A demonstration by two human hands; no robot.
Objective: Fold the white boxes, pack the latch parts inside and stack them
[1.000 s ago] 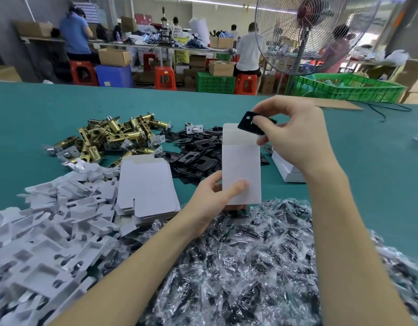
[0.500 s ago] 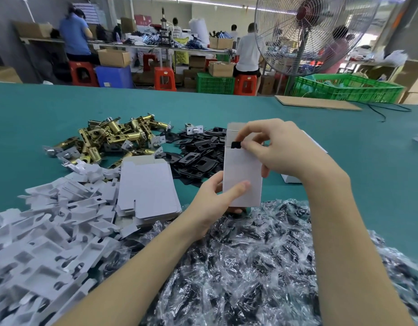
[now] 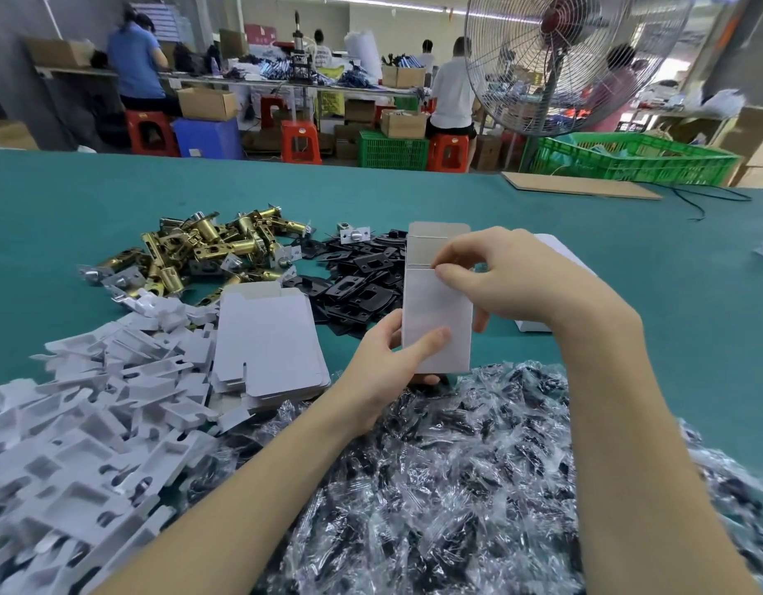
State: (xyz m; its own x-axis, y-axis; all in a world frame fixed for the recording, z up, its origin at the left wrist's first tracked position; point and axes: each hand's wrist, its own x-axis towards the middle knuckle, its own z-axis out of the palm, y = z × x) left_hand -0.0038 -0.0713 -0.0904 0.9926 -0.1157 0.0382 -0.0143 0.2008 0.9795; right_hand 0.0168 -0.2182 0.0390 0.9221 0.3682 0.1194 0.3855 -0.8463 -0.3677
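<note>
Single head-worn view looks forward and down, close over the table (image 3: 113, 195)

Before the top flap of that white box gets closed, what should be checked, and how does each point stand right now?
1. Box held steady: ok. The left hand grips the upright white box near its bottom.
2. Top flap open: ok, it stands up behind the opening.
3. Right hand clear of the opening: not ok, its fingers pinch at the front edge.
4. Black plate inside: cannot tell, none shows at the opening.
5. All latch parts packed: cannot tell, the inside is hidden.
6. More supplies at hand: ok, flat boxes and black plates lie on the table.
</note>
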